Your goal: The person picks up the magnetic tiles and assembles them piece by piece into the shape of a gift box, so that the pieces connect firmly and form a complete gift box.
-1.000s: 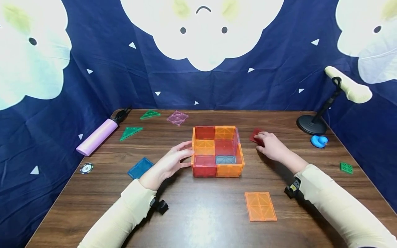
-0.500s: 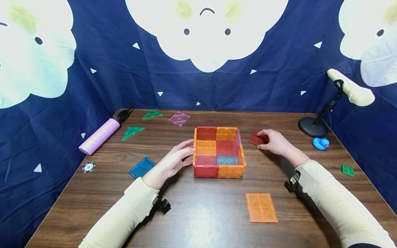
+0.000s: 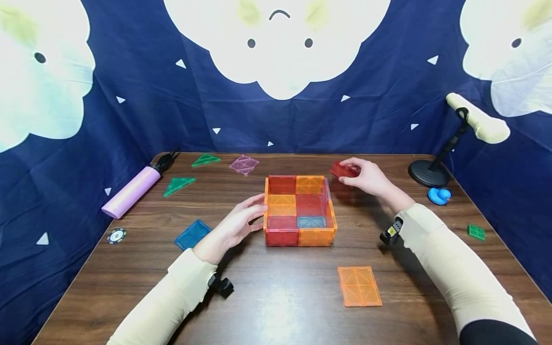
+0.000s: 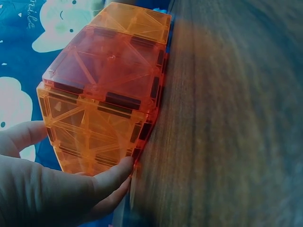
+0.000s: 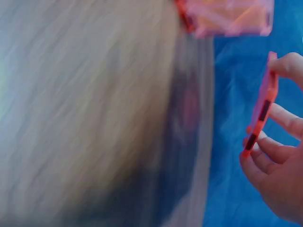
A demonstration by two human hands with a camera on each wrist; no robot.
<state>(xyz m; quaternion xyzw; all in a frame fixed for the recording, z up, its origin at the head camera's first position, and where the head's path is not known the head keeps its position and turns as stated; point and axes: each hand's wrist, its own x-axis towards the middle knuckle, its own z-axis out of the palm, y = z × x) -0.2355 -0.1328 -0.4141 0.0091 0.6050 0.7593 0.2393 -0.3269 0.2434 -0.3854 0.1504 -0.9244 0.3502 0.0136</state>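
An open-topped box of see-through magnetic tiles [image 3: 282, 237], mostly red and orange, stands mid-table in the head view. Its floor shows orange, red and blue tiles. My left hand [image 3: 235, 226] rests its fingers against the box's orange left wall, thumb and fingers spread along it in the left wrist view. To the box's back right, my right hand [image 3: 367, 178] pinches a red magnetic tile [image 3: 342, 169] by its edges, raised above the table. In the right wrist view that tile [image 5: 263, 111] appears edge-on between thumb and fingers.
An orange tile [image 3: 360, 286] lies front right, a blue tile [image 3: 192, 234] left. Green triangles [image 3: 178, 185] and a purple tile [image 3: 244, 164] lie behind. Around the sides are a lilac cylinder [image 3: 132, 192], poker chip [image 3: 116, 235], black stand [image 3: 429, 173], blue duck [image 3: 439, 196] and green brick [image 3: 476, 232].
My right hand has picked the red tile up off the table and carried it back and to the left, nearer the box. The left hand has stayed at the box's left wall.
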